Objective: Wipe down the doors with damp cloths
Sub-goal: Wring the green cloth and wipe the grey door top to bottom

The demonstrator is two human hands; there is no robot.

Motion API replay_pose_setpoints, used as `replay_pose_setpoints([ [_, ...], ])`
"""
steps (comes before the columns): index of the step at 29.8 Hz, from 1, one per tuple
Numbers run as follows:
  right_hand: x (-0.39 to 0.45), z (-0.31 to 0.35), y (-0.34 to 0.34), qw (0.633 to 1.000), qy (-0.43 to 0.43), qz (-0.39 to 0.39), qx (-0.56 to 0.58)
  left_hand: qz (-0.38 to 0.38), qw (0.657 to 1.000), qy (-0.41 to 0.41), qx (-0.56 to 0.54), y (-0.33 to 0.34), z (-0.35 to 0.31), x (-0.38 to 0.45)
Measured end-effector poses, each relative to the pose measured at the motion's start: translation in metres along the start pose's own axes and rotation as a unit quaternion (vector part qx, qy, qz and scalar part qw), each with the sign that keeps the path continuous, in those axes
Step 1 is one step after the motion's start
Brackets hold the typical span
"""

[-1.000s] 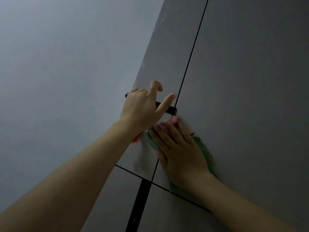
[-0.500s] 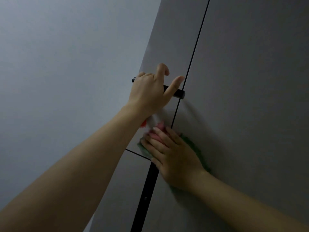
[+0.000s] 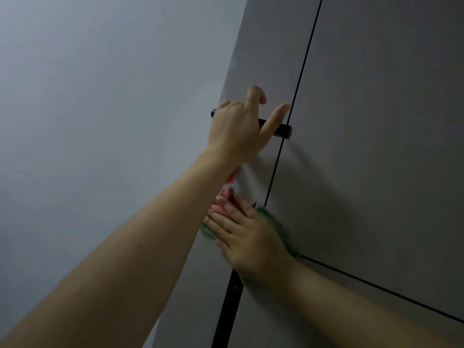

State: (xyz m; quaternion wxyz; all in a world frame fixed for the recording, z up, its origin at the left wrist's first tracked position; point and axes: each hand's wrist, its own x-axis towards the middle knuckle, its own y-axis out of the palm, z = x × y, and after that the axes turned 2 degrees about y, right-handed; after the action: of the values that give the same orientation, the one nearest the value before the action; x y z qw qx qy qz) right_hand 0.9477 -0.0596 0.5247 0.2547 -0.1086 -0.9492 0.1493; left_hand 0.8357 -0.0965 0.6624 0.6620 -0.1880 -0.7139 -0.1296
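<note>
Mid-wipe, by my reading: right hand (image 3: 247, 238) flat, fingers spread, pressing green-and-pink cloth (image 3: 277, 227) low on left cabinet door (image 3: 271, 59) by the seam; left hand (image 3: 238, 131) curled over black handle (image 3: 281, 128), steadying it; right door (image 3: 389, 121) looks unwiped.

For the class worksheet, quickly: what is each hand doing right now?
Left hand: grips the black door handle.
Right hand: open, flat fingers pressing the green cloth on the door.
</note>
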Motion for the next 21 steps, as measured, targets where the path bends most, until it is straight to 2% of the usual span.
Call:
replay_pose_setpoints([
  [2, 0.003, 0.007, 0.002, 0.999, 0.003, 0.008, -0.031, -0.001, 1.0, 0.002, 0.0, 0.0, 0.0, -0.001],
  [6, -0.059, -0.008, 0.0, 0.995, -0.084, 0.04, -0.017, 0.007, 1.0, -0.005, -0.002, -0.002, -0.001, -0.001],
  [7, -0.076, -0.019, -0.003, 0.996, -0.088, 0.027, -0.01, 0.008, 1.0, -0.008, -0.001, -0.002, -0.001, -0.001],
  [12, -0.105, -0.092, -0.02, 0.995, 0.057, -0.086, 0.012, 0.008, 1.0, -0.009, -0.005, -0.001, -0.002, 0.001],
  [15, -0.089, -0.085, -0.026, 0.982, 0.135, -0.13, 0.015, 0.012, 1.0, -0.01, 0.004, 0.001, -0.001, 0.0],
  [17, -0.087, -0.075, -0.023, 0.985, 0.107, -0.137, 0.018, 0.01, 1.0, -0.011, 0.006, 0.0, -0.001, 0.0],
  [20, -0.101, -0.094, -0.029, 0.994, -0.002, -0.106, 0.005, 0.02, 1.0, -0.008, 0.005, -0.001, -0.001, 0.001],
  [21, -0.105, -0.108, -0.035, 0.995, 0.005, -0.096, -0.001, 0.023, 1.0, -0.006, 0.006, -0.001, 0.0, 0.002],
])
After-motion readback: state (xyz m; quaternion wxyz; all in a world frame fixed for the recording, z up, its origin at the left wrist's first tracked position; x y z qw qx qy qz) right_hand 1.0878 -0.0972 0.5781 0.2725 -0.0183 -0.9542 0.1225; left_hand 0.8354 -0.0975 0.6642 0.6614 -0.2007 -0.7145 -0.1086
